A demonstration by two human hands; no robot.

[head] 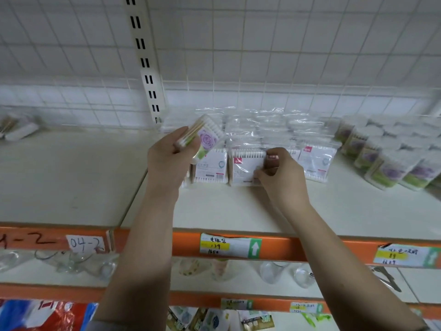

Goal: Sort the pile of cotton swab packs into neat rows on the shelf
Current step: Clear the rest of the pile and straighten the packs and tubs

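The left hand [167, 156] grips a rose-print pack [205, 137] lifted above the shelf [238, 211], while the right hand [279, 175] pinches a white pack [243, 168] in the front row at 12 o'clock, probably straightening it; next, the lifted pack likely belongs with the rose packs [386, 158] at 2 o'clock.

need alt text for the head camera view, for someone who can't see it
A person's left hand holds up a clear purple-flower cotton swab pack while the right hand pinches a white red-labelled swab pack standing in a row on a cream shelf; more purple-flower packs sit at right.
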